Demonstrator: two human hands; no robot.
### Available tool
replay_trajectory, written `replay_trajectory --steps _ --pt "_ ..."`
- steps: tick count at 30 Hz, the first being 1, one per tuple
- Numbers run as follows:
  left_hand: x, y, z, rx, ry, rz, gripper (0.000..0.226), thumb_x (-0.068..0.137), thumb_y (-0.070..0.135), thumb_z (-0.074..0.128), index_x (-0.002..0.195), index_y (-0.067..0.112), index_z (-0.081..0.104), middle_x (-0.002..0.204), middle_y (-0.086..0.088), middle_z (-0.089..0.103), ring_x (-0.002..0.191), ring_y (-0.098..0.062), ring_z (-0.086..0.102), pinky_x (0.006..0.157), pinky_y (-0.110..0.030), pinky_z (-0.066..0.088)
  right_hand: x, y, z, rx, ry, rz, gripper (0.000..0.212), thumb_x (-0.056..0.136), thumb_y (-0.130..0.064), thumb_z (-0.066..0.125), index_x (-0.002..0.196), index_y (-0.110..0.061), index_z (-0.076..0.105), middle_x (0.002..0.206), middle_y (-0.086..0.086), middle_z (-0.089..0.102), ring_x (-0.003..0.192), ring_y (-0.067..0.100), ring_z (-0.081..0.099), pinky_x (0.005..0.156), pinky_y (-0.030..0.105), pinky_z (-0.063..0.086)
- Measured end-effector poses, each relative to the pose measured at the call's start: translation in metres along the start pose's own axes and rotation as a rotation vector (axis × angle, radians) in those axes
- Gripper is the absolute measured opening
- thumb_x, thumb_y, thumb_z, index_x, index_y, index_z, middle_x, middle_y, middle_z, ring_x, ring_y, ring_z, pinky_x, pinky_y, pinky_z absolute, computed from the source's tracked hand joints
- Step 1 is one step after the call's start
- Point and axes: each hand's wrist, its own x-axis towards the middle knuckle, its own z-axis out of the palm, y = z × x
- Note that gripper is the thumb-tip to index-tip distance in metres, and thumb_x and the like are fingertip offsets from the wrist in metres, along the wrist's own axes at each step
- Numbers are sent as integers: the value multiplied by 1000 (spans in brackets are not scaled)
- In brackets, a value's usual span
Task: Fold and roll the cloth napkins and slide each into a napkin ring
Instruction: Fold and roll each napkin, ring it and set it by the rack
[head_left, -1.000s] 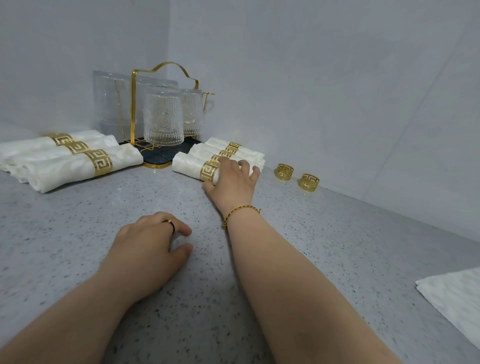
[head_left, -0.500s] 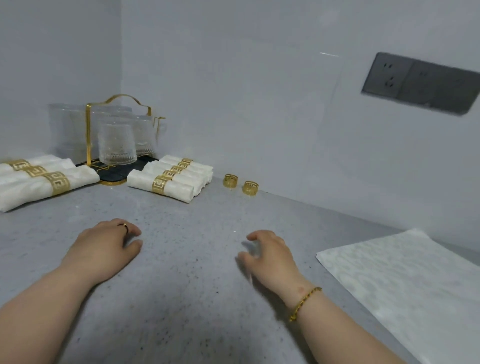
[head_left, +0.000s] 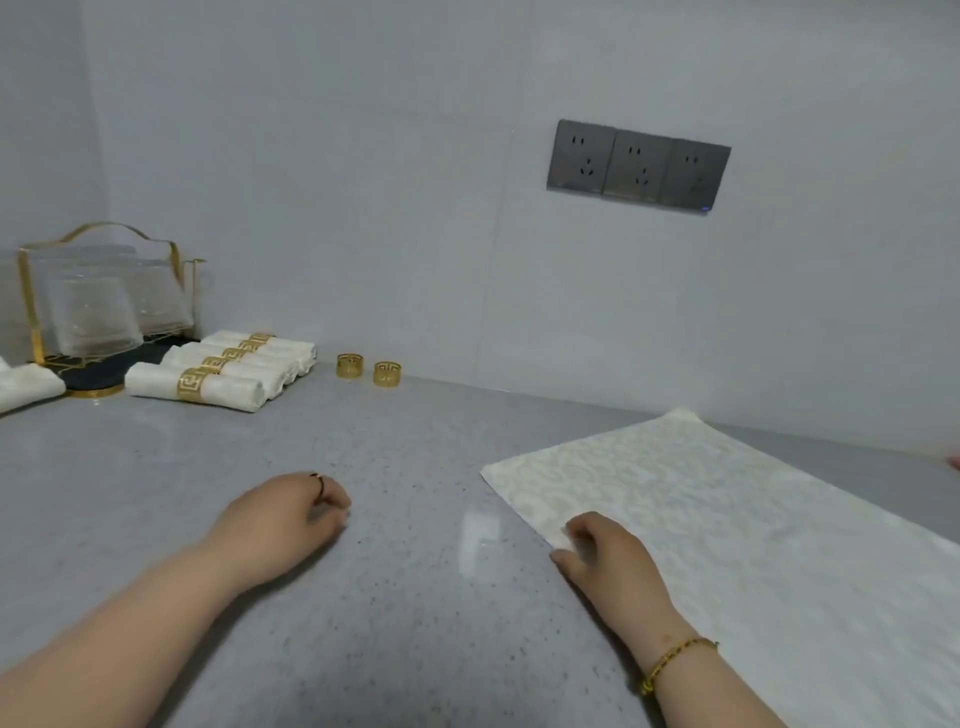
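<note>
A flat cream patterned napkin (head_left: 753, 519) lies spread on the grey counter (head_left: 415, 623) at the right. My right hand (head_left: 608, 558) sits on its near left edge, fingers curled over the cloth and thumb at the edge; blur hides whether it pinches. My left hand (head_left: 280, 525) rests on the bare counter, loosely curled and holding nothing. Two loose gold napkin rings (head_left: 349, 366) (head_left: 387, 374) stand by the back wall. Several rolled napkins in gold rings (head_left: 228, 371) lie left of them.
A gold-framed rack of clear glasses (head_left: 98, 306) on a dark tray stands in the back left corner. Another rolled napkin (head_left: 26, 387) shows at the left edge. A grey socket panel (head_left: 638, 167) is on the wall.
My right hand drew back from the rolled napkins and swept right onto the flat napkin's edge. The view turned right. My left hand stayed resting on the counter.
</note>
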Motion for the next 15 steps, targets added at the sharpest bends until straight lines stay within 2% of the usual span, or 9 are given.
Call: replay_trajectory --steps 4,6,8,10,13,15 --pt "9 54 43 -87 24 153 26 91 37 47 114 29 57 118 13 54 112 -5 49 88 -14 35 7 7 3 -17 67 -20 27 91 -26 51 115 -15 54 117 0 57 109 14 51 75 16 33" --pt "9 65 63 -79 36 224 48 87 53 31 121 29 53 126 15 50 116 -3 44 93 -11 29 10 11 5 -28 87 -14 29 91 -27 50 118 -16 55 120 -2 56 114 12 47 81 17 36" --pt "9 66 73 -27 34 252 67 74 56 16 125 30 50 128 16 47 119 -2 40 94 -9 26 13 16 5 9 105 16 29 91 -28 51 117 -17 57 122 -2 55 118 11 46 86 17 36" --pt "9 63 75 -53 45 249 68 70 54 18 123 28 52 126 16 48 119 -2 40 91 -7 25 13 19 4 100 95 72 24 90 -26 53 110 -16 62 119 -3 59 113 12 51 85 17 37" --pt "8 60 71 -82 25 264 87 57 65 7 120 27 55 123 17 50 118 0 41 87 -4 22 13 21 1 157 94 107 19 88 -23 55 101 -15 67 111 -2 64 104 13 57 82 20 41" --pt "8 60 71 -86 21 264 81 62 64 13 119 26 56 123 16 51 117 -1 42 88 -5 23 12 20 0 194 89 126 17 88 -22 56 95 -14 69 109 -1 66 102 14 58 78 20 41"
